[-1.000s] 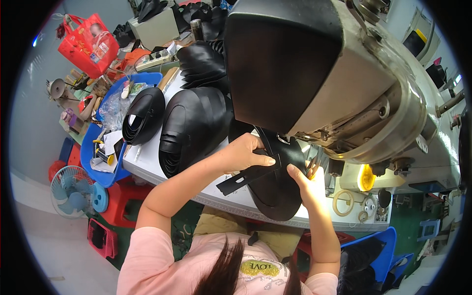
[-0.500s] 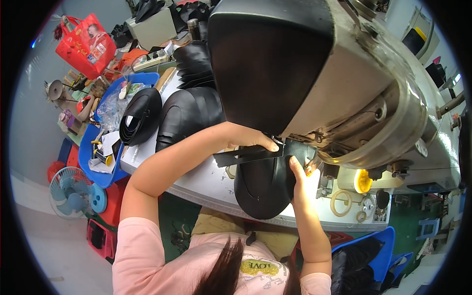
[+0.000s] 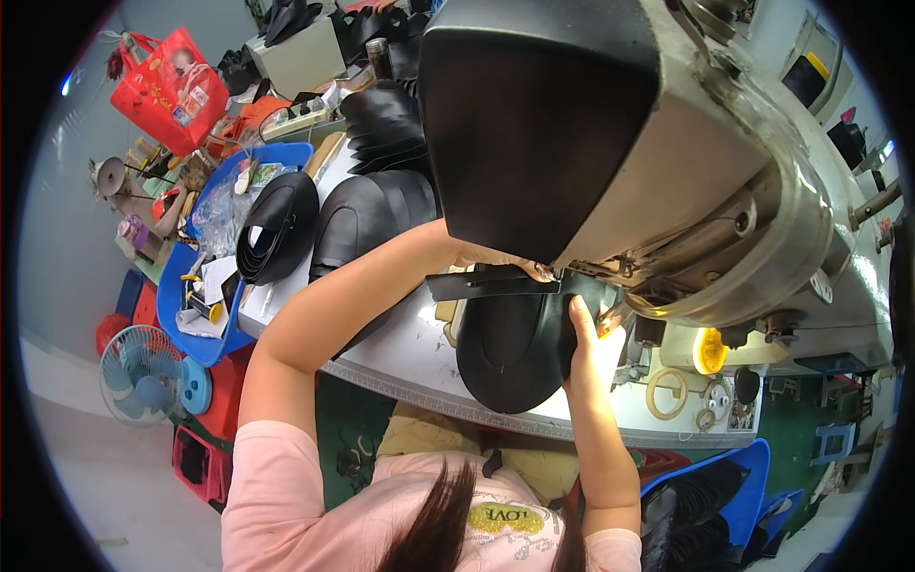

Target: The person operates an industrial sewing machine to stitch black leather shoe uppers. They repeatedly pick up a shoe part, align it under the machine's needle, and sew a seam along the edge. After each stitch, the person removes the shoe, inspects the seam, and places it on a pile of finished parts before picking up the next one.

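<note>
A black leather shoe upper (image 3: 510, 367) lies under the head of a large sewing machine (image 3: 543, 124), its rounded toe toward me. Across its far end runs a narrow black strip (image 3: 467, 285), whose loose end sticks out to the left. My left hand (image 3: 505, 259) pinches the strip close to the needle area; the machine head partly covers these fingers. On the right edge of the upper, my right hand (image 3: 583, 334) grips with the thumb on top and the other fingers mostly hidden. Bright lamp light falls beside that hand.
Stacked black uppers (image 3: 372, 219) and a coiled black strip roll (image 3: 276, 229) sit left on the white table (image 3: 400, 357). Beyond is a blue tray (image 3: 172, 315) with scraps. A blue bin (image 3: 753, 477) of black pieces stands at lower right; a fan (image 3: 143, 377) is at left.
The upper has shifted slightly away from me under the machine, and both hands have moved a little with it. The strip's loose end sits slightly higher and flatter.
</note>
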Motion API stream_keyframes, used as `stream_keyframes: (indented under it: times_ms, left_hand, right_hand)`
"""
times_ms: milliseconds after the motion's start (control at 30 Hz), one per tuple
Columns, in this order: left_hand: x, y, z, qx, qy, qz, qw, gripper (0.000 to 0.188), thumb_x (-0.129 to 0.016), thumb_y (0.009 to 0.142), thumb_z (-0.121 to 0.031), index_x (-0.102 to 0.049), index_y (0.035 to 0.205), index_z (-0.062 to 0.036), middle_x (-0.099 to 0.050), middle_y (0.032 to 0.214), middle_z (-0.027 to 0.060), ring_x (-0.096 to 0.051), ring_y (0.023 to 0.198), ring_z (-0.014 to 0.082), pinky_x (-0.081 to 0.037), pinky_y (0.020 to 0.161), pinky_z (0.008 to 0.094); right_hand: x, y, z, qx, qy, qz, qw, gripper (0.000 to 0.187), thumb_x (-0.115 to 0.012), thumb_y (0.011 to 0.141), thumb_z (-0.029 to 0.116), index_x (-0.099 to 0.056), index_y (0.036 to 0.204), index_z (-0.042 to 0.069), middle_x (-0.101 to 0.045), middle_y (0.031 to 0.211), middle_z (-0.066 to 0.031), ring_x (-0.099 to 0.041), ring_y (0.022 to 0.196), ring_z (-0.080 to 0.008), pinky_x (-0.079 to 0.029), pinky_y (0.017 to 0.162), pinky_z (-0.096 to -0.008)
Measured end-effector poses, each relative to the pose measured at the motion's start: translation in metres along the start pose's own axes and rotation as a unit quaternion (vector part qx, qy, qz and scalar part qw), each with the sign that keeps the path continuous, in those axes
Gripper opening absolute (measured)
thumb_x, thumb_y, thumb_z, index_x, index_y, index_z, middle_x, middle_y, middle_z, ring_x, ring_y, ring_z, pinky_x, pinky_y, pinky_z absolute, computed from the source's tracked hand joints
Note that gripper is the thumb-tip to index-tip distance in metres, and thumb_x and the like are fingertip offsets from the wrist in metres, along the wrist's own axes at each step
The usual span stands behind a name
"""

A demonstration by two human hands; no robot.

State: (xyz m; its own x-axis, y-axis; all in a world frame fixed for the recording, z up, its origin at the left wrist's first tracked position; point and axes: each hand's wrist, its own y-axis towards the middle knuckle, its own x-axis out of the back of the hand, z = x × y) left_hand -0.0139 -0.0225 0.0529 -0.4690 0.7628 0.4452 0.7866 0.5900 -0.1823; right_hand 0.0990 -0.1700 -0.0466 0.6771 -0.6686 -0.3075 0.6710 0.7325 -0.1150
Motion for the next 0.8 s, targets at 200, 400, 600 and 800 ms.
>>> stream_keyframes:
  times_ms: [200, 400, 600, 800]
  left_hand:
    - [0.001, 0.003, 0.005, -0.011, -0.02, 0.011, 1.0, 0.036, -0.071, 0.067, -0.009, -0.059, 0.101, -0.0031, -0.062, 0.093, 0.0082, -0.056, 0.086, 0.016, -0.041, 0.08, 0.0268]
    - [0.002, 0.011, 0.01, -0.027, -0.051, 0.015, 0.998, 0.036, -0.07, 0.067, -0.008, -0.06, 0.101, -0.0031, -0.062, 0.092, 0.0082, -0.056, 0.085, 0.016, -0.042, 0.08, 0.0266]
    - [0.009, 0.026, 0.016, -0.049, -0.106, -0.003, 0.993, 0.035, -0.07, 0.067, -0.008, -0.06, 0.1, -0.0032, -0.062, 0.092, 0.0081, -0.056, 0.085, 0.0159, -0.042, 0.08, 0.0265]
    - [0.012, 0.025, 0.021, -0.047, -0.122, -0.019, 0.991, 0.034, -0.07, 0.067, -0.008, -0.06, 0.1, -0.0032, -0.062, 0.092, 0.0081, -0.056, 0.085, 0.0159, -0.042, 0.079, 0.0263]
  right_hand:
    - [0.003, 0.003, -0.002, 0.021, -0.044, 0.002, 0.999, 0.04, -0.067, 0.075, 0.019, -0.042, 0.099, -0.002, -0.05, 0.088, -0.009, -0.053, 0.078, -0.0139, -0.047, 0.071, -0.0263]
    - [0.014, 0.014, -0.02, 0.156, -0.137, 0.033, 0.978, 0.014, -0.061, 0.08, 0.011, -0.052, 0.081, 0.001, -0.052, 0.072, -0.0019, -0.05, 0.063, -0.0083, -0.043, 0.055, -0.0214]
    - [0.054, -0.006, 0.017, 0.205, -0.192, 0.119, 0.952, 0.006, -0.056, 0.082, 0.006, -0.059, 0.08, 0.001, -0.053, 0.058, -0.0023, -0.043, 0.045, -0.0038, -0.033, 0.04, -0.0169]
    - [0.186, 0.009, 0.135, 0.558, -0.324, -0.216, 0.732, 0.016, -0.053, 0.086, 0.015, -0.061, 0.075, 0.005, -0.058, 0.066, -0.0027, -0.047, 0.055, -0.0075, -0.036, 0.048, -0.0224]
